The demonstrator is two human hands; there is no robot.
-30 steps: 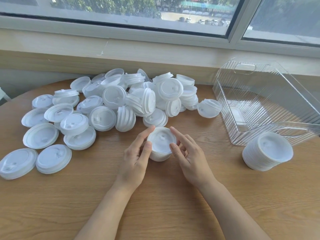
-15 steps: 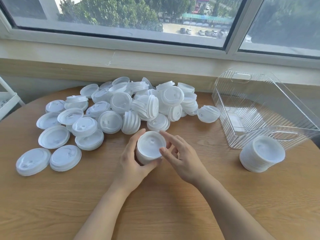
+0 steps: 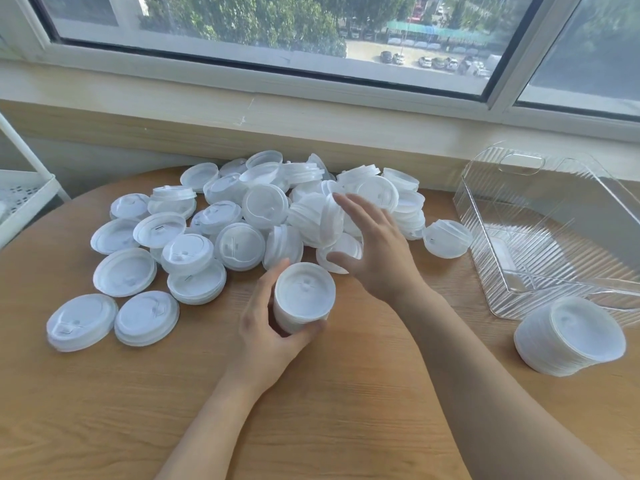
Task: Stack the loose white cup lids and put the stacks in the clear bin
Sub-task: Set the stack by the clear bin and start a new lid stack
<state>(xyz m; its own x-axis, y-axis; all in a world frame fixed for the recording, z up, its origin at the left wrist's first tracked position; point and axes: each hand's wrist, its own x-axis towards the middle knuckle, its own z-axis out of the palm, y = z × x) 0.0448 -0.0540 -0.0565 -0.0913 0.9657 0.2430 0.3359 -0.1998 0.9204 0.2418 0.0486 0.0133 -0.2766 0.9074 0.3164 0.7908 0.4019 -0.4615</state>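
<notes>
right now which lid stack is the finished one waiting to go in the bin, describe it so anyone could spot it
Start at the clear bin on the right side of the round wooden table. Just in front of its near wall, on the person's side, sits a tall stack of lids leaning on the tabletop. It stands alone, apart from the loose pile, and no hand touches it, unlike the stack gripped in the left hand.

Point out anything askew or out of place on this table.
One finished lid stack sits tilted on the table in front of the clear bin, not inside it. Several lids in the loose pile stand on edge.
</notes>
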